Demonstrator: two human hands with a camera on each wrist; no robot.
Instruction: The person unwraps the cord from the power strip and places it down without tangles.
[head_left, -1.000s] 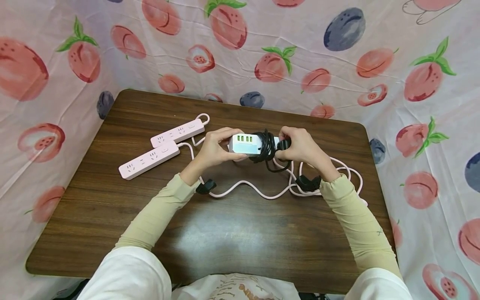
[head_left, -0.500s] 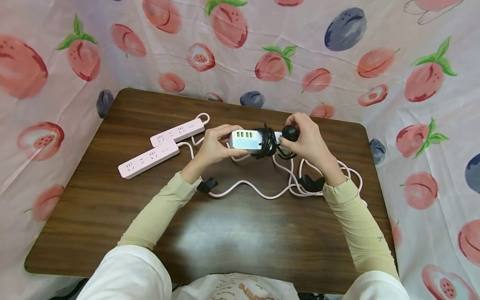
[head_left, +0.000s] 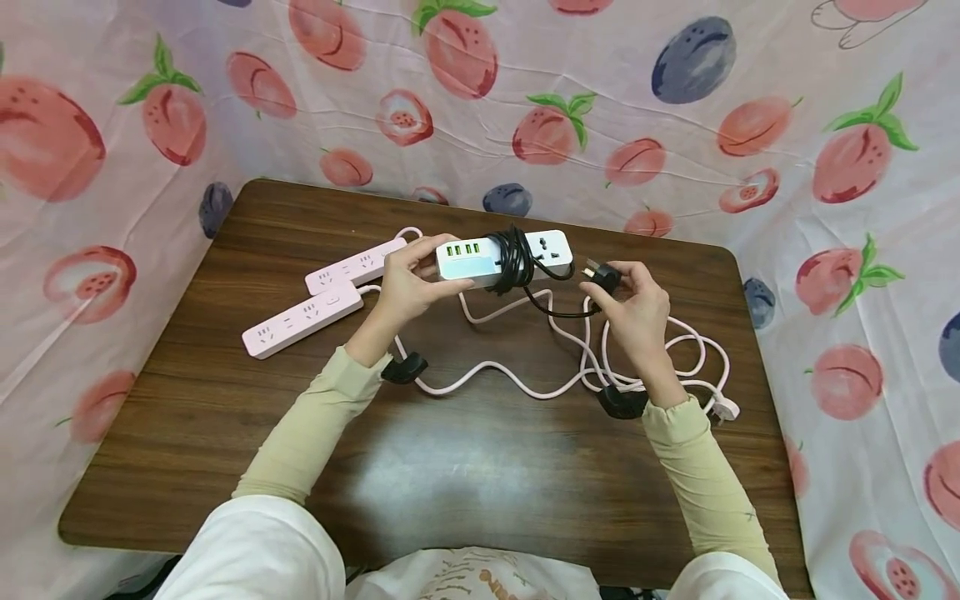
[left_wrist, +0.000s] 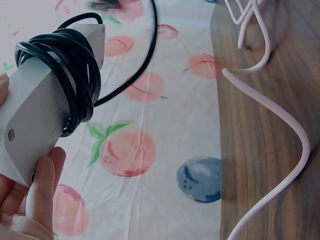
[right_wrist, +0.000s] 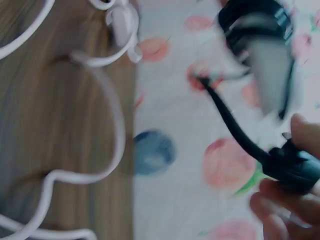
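A white power strip with green USB ports is held up over the table, a black cord wound several times round its middle. My left hand grips its left end between thumb and fingers; the left wrist view shows the strip's plain side and the fingertips on it. My right hand pinches the cord's black plug, prongs towards the strip's socket end but apart from it. A length of cord hangs slack between plug and coil. In the right wrist view the plug is blurred.
Two pink power strips lie on the brown table at the left. Their pale cords loop across the middle to a pale plug at the right. Black wrist cameras sit at both wrists. A fruit-print curtain stands behind.
My right hand has drawn the plug away from the strip, to the right and down, unwinding some cord and baring the socket end. The left hand has shifted the strip slightly left and up.
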